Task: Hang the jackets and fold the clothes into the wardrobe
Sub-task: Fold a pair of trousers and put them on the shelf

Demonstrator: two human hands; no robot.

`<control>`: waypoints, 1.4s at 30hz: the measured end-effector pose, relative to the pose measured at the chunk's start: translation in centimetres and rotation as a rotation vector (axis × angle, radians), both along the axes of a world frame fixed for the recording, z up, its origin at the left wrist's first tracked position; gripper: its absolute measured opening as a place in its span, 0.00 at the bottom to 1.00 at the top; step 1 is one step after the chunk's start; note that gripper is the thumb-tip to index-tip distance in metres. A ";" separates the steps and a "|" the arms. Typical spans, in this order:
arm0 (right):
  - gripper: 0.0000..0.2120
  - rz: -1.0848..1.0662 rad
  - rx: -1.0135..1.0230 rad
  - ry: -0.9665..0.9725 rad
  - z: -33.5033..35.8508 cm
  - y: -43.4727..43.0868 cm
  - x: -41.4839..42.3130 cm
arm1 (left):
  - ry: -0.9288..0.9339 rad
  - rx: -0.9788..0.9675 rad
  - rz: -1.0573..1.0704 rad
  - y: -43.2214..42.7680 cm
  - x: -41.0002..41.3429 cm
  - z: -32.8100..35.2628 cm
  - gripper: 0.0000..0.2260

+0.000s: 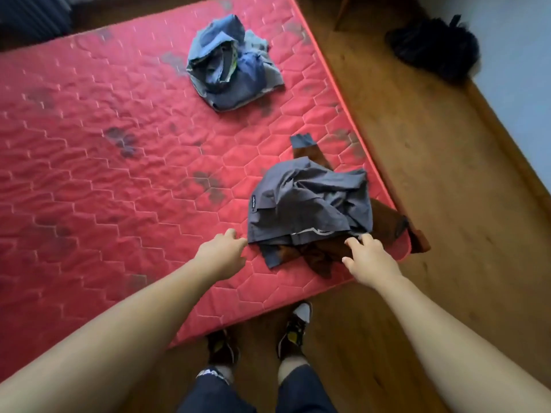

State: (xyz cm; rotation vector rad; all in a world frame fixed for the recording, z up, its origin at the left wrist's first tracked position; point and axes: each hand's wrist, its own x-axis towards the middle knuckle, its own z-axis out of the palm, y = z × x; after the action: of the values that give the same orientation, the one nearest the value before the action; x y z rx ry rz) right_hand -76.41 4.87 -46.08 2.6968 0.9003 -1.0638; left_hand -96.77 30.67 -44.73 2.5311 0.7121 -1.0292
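A red quilted mattress [104, 174] fills the left and centre of the frame. At lower centre the left hand [222, 250] reaches out with loosely curled fingers just beside the corner of a crumpled grey cloth garment [310, 204]; it grips nothing, and whether it touches cannot be told. At upper centre lies a heap of blue denim clothes [232, 64]. The grey garment lies on a dark brown garment [322, 254] near the mattress's right corner. The right hand [369, 260] rests spread fingertips on them, unclenched. A black bag [432, 49] sits on the wooden floor [432, 204] at upper right.
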 end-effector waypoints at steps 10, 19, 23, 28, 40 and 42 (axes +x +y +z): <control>0.27 0.081 -0.051 -0.087 -15.6 1.7 4.3 | 0.137 -0.019 -0.066 -0.5 3.4 -20.0 0.21; 0.18 0.110 -0.007 -0.132 -20.7 1.4 6.1 | 0.126 0.055 -0.129 2.8 3.1 -29.4 0.19; 0.16 0.173 0.015 -0.119 -21.4 1.5 6.8 | -0.048 0.064 -0.070 4.4 2.6 -29.0 0.18; 0.15 0.145 0.268 -0.260 -17.8 2.8 6.0 | -0.353 0.051 0.150 5.1 1.1 -25.4 0.12; 0.10 0.251 0.426 -0.305 5.0 10.1 4.0 | -0.734 0.128 0.227 13.9 -5.1 1.1 0.08; 0.08 0.312 0.392 -0.355 10.6 12.2 3.6 | -0.821 0.120 0.289 16.1 -6.8 6.5 0.10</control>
State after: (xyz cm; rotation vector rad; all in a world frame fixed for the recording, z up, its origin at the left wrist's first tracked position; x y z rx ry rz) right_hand -72.76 17.09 -35.51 2.7647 1.5124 -0.3593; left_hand -103.58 46.77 -38.25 2.5122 0.8405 0.1709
